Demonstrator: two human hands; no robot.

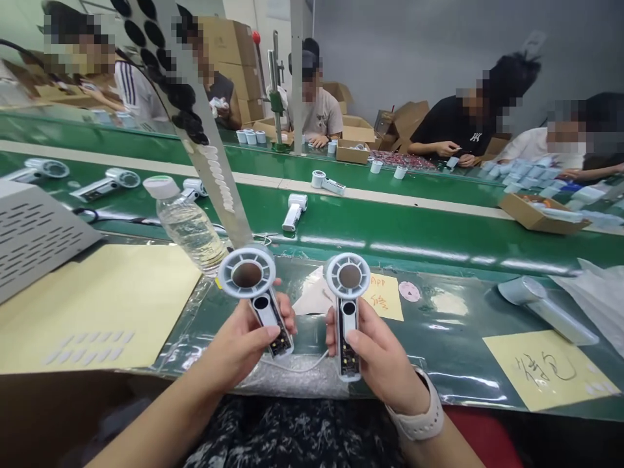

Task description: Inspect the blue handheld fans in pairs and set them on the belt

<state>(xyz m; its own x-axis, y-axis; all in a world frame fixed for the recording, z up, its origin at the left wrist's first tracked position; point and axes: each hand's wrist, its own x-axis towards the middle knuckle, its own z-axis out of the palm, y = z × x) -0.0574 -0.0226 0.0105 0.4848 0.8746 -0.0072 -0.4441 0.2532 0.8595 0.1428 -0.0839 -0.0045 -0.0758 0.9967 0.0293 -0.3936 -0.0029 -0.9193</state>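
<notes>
My left hand (244, 341) grips a white handheld fan (264, 313) by its handle, thumb on the front. My right hand (376, 350) is closed round a second white handheld fan (348, 315), held almost upright beside the first. Both handles lack a front cover low down, so dark circuit boards with small parts show there. The round heads face me, each a spoked ring about a dark centre. The left fan leans slightly to the left. A thin white cable (297, 369) runs between the hands, its ends hidden from me.
A water bottle (188, 224) tilts near a slanted metal post (214, 162). The green conveyor belt (390, 221) carries more fans, including one fan (295, 211) straight ahead. At right, another fan (546, 309) lies by a yellow note (550, 370). Several people work across the belt.
</notes>
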